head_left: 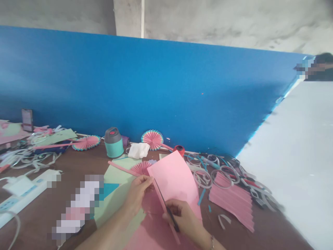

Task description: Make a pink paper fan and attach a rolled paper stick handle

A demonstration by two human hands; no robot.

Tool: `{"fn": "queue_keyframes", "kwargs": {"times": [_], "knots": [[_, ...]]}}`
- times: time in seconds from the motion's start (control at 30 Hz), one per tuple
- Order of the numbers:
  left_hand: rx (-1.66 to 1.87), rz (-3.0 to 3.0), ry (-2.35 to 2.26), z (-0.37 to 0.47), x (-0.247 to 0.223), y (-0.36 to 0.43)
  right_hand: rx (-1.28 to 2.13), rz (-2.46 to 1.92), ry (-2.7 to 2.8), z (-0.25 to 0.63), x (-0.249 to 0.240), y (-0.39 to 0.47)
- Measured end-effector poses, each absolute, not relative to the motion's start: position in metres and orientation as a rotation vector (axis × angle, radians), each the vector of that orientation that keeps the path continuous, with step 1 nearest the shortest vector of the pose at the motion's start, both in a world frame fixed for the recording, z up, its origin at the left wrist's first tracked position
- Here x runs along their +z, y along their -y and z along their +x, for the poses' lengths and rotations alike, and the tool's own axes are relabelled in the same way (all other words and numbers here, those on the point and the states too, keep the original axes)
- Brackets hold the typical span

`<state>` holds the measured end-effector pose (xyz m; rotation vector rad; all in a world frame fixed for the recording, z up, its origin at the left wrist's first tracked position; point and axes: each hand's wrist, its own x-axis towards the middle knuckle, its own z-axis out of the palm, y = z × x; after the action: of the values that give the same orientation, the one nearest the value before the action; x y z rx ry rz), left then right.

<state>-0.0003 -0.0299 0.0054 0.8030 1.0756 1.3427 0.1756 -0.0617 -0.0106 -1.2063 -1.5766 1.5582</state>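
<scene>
My left hand (140,191) is closed in a pinch on the left edge of a pink paper sheet (177,173), near its top corner. My right hand (182,215) grips dark scissors (170,215), whose slim blade lies along the sheet close to that edge. A narrow pink strip runs beside the blade. The sheet is held tilted above the table. Beneath it lie more pink paper (145,232) and pale green sheets (114,194). Just behind my left hand is a pink pleated paper fan (142,168). The scissors' finger loops are mostly hidden by my right hand.
A teal lidded container (114,147), white tissue (138,150) and another round fan (152,139) stand or lie at the back, before a blue partition (156,86). Coiled strips (203,178) and pleated pink paper (231,198) are right. A power strip (28,192) lies left.
</scene>
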Motion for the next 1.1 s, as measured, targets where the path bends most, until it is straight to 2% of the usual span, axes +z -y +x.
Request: {"fn": "queue_keyframes", "kwargs": {"times": [0.77, 1.1], "knots": [[1.332, 0.755, -0.992, -0.004, 0.007, 0.025, 1.542, -1.221, 1.553, 0.167, 0.007, 0.053], [1.324, 0.770, -0.981, -0.004, 0.004, 0.025, 1.574, -1.158, 1.519, 0.164, -0.005, 0.051]]}}
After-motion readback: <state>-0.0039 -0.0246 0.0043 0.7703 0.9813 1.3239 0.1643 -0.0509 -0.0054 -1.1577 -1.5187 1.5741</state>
